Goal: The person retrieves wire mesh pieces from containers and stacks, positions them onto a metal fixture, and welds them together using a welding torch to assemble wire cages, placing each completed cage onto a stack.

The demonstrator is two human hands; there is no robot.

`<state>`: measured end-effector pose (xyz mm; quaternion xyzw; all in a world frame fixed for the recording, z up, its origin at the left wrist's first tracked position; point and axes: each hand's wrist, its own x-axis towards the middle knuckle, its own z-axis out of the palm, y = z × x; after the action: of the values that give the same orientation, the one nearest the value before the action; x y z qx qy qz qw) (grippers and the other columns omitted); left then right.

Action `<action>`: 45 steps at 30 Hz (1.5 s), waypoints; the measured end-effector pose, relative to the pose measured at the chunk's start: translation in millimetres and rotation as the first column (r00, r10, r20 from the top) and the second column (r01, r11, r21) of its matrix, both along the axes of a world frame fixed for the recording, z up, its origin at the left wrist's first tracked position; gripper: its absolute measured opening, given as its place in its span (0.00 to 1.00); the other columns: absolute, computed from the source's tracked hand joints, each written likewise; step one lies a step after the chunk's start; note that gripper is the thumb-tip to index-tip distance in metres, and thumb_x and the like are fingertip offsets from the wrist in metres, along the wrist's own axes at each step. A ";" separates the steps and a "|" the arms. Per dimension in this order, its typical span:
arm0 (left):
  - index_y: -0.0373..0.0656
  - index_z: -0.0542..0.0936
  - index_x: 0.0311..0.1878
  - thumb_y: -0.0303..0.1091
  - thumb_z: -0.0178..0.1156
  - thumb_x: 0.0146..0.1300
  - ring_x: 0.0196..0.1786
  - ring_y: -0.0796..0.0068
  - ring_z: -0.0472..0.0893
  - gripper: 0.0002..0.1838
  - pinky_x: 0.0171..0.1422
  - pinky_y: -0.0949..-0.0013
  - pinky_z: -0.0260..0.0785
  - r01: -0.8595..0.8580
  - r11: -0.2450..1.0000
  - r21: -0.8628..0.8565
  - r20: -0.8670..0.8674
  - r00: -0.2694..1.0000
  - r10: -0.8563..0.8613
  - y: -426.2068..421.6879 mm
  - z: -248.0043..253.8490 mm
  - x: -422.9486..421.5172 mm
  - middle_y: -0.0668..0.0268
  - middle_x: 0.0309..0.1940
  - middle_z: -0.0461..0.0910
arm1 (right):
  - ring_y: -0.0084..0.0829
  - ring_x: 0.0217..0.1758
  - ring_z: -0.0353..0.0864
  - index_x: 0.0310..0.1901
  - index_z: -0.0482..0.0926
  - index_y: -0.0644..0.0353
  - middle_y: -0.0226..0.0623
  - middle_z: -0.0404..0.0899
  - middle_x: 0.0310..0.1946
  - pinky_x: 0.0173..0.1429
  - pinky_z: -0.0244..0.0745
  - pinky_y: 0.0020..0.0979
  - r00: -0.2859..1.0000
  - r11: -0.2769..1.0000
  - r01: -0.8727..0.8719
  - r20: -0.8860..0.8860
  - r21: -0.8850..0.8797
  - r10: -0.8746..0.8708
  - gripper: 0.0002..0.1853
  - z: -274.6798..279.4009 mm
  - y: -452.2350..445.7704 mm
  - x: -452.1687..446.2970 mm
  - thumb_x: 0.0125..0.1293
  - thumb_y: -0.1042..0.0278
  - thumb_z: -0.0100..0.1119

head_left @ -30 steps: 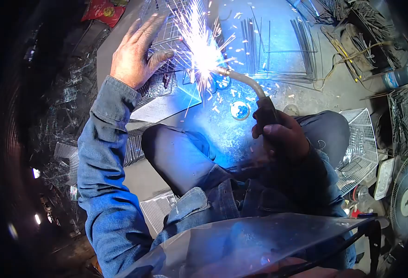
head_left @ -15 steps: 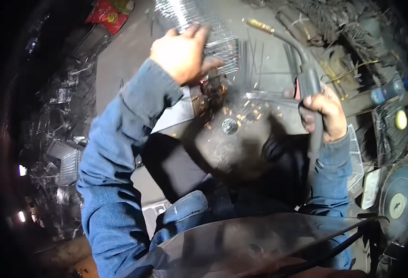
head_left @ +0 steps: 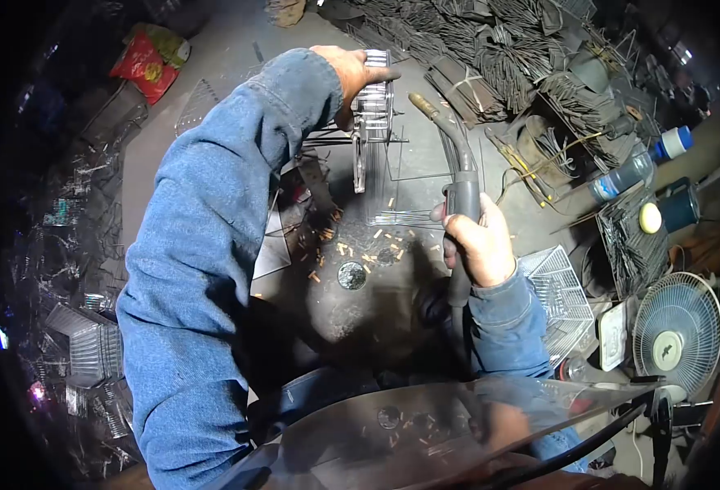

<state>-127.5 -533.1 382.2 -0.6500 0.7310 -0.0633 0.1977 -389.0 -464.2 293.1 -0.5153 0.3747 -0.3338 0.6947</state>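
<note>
Gripping torch [head_left: 463,153] in right hand [head_left: 481,243], closed round handle [head_left: 463,198], with tip [head_left: 420,103] raised near rack [head_left: 376,100] but apart. Grasping rack, ahead, with left hand [head_left: 350,75], part-curled, one digit [head_left: 383,73] stretched out, rest mostly hidden. Beside right sleeve [head_left: 507,322], wire basket [head_left: 557,286]; farther off, blue-capped bottle [head_left: 625,175]; far left, red bag [head_left: 147,72]: contents too unclear to tell

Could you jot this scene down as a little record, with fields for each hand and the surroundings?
Left hand: on a wire rack, grip partly hidden
Right hand: wrapped around a welding torch
Sparks: none visible
Floor: small orange-brown pieces scattered
Picture's right: fan, plastic bottle, wire basket
Upper left: red bag
</note>
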 end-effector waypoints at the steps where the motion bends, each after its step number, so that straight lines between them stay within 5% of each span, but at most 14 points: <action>1: 0.75 0.57 0.69 0.40 0.78 0.33 0.54 0.56 0.77 0.57 0.56 0.58 0.73 -0.010 0.999 -0.041 0.012 1.000 0.011 -1.3 -1.5 -0.4 0.57 0.57 0.70 | 0.19 0.20 0.70 0.44 0.71 0.64 0.33 0.75 0.29 0.22 0.68 0.23 0.999 1.000 -0.004 -0.045 -0.016 0.003 0.13 1.3 2.6 0.6 0.56 0.73 0.54; 6: 0.70 0.63 0.66 0.40 0.80 0.28 0.54 0.57 0.78 0.55 0.56 0.57 0.73 0.010 0.994 -0.108 -0.090 0.996 -0.020 -4.5 -5.3 3.7 0.61 0.52 0.76 | 0.27 0.34 0.78 0.46 0.73 0.66 0.38 0.79 0.32 0.41 0.73 0.29 0.965 0.927 0.031 -0.232 -0.373 -0.126 0.15 -10.6 14.1 12.2 0.55 0.75 0.56; 12: 0.67 0.64 0.66 0.40 0.80 0.30 0.54 0.57 0.78 0.54 0.56 0.57 0.73 -0.024 0.992 -0.127 -0.076 0.997 0.015 -10.7 -9.7 3.7 0.60 0.52 0.76 | 0.29 0.36 0.78 0.47 0.73 0.65 0.40 0.79 0.34 0.43 0.73 0.31 0.937 0.939 -0.008 -0.329 -0.345 -0.114 0.17 -5.5 16.7 12.9 0.54 0.76 0.57; 14: 0.67 0.64 0.66 0.42 0.79 0.31 0.54 0.56 0.78 0.53 0.55 0.56 0.73 -0.147 0.988 -0.038 -0.293 0.947 0.130 -39.7 -30.2 23.2 0.60 0.51 0.76 | 0.29 0.35 0.78 0.48 0.73 0.65 0.40 0.79 0.34 0.43 0.73 0.30 0.939 0.941 -0.001 -0.323 -0.338 -0.115 0.18 -5.3 16.5 13.1 0.54 0.75 0.57; 16: 0.65 0.66 0.65 0.46 0.76 0.35 0.53 0.53 0.78 0.48 0.54 0.56 0.72 0.024 0.991 -0.134 -0.115 0.993 -0.040 -18.2 -16.3 12.1 0.60 0.50 0.77 | 0.28 0.36 0.78 0.48 0.73 0.66 0.40 0.79 0.34 0.43 0.73 0.30 0.945 0.942 0.009 -0.305 -0.336 -0.118 0.18 -5.3 15.9 14.0 0.54 0.75 0.58; 19: 0.60 0.68 0.63 0.44 0.75 0.37 0.53 0.53 0.78 0.44 0.54 0.54 0.71 0.170 0.980 -0.102 -0.152 0.971 -0.184 -21.1 -13.6 25.5 0.58 0.50 0.76 | 0.29 0.37 0.78 0.49 0.72 0.66 0.40 0.79 0.35 0.44 0.73 0.31 0.936 0.928 -0.009 -0.331 -0.373 -0.124 0.19 -2.3 15.0 16.1 0.54 0.74 0.58; 22: 0.59 0.72 0.61 0.49 0.65 0.52 0.51 0.60 0.80 0.30 0.53 0.54 0.73 -0.171 0.982 -0.075 -0.288 0.947 0.143 -50.0 -31.0 39.9 0.61 0.47 0.81 | 0.29 0.39 0.79 0.49 0.72 0.66 0.40 0.80 0.36 0.46 0.73 0.31 0.949 0.937 0.009 -0.293 -0.350 -0.118 0.19 -10.6 12.6 15.4 0.54 0.74 0.58; 24: 0.59 0.71 0.61 0.48 0.66 0.51 0.51 0.59 0.80 0.32 0.53 0.54 0.73 -0.277 0.958 -0.074 -0.315 0.918 0.241 -55.0 -31.8 39.1 0.61 0.48 0.80 | 0.30 0.41 0.79 0.50 0.72 0.66 0.41 0.80 0.37 0.48 0.73 0.32 0.949 0.939 0.000 -0.295 -0.345 -0.108 0.19 -9.5 12.7 16.2 0.54 0.75 0.58; 34: 0.58 0.66 0.65 0.46 0.71 0.43 0.52 0.57 0.78 0.41 0.55 0.54 0.71 -0.283 0.949 -0.136 -0.276 0.931 0.238 -47.8 -30.8 37.7 0.59 0.49 0.78 | 0.31 0.43 0.79 0.51 0.72 0.66 0.42 0.80 0.40 0.51 0.73 0.31 0.946 0.926 -0.016 -0.306 -0.377 -0.109 0.20 -10.0 13.6 15.6 0.54 0.76 0.57; 40: 0.58 0.64 0.66 0.44 0.74 0.38 0.53 0.55 0.78 0.47 0.56 0.54 0.71 -0.112 0.978 -0.177 -0.128 0.988 0.090 -16.5 -13.4 14.9 0.58 0.50 0.76 | 0.28 0.40 0.79 0.48 0.72 0.66 0.37 0.79 0.36 0.47 0.73 0.29 0.970 0.959 -0.012 -0.236 -0.282 -0.058 0.17 -5.2 8.9 12.2 0.55 0.75 0.56; 41: 0.57 0.63 0.67 0.44 0.75 0.38 0.53 0.55 0.78 0.48 0.56 0.54 0.71 -0.072 0.980 -0.185 -0.106 0.993 0.053 -6.1 -12.0 8.9 0.57 0.50 0.76 | 0.24 0.32 0.77 0.46 0.72 0.66 0.34 0.77 0.32 0.36 0.73 0.26 0.991 0.989 0.000 -0.135 -0.148 -0.021 0.14 -7.1 8.6 9.4 0.57 0.75 0.55; 45: 0.46 0.66 0.62 0.45 0.74 0.39 0.47 0.56 0.81 0.44 0.48 0.61 0.75 0.019 0.986 -0.164 -0.137 0.990 -0.042 2.2 1.3 2.7 0.57 0.51 0.78 | 0.19 0.16 0.68 0.47 0.69 0.66 0.34 0.75 0.27 0.19 0.63 0.22 0.999 0.999 0.014 -0.034 -0.041 -0.015 0.13 -0.5 18.6 2.2 0.59 0.76 0.52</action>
<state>-124.9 -530.9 383.5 -0.6556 0.7453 -0.0798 0.0916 -386.8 -445.5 292.6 -0.5320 0.3834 -0.3376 0.6752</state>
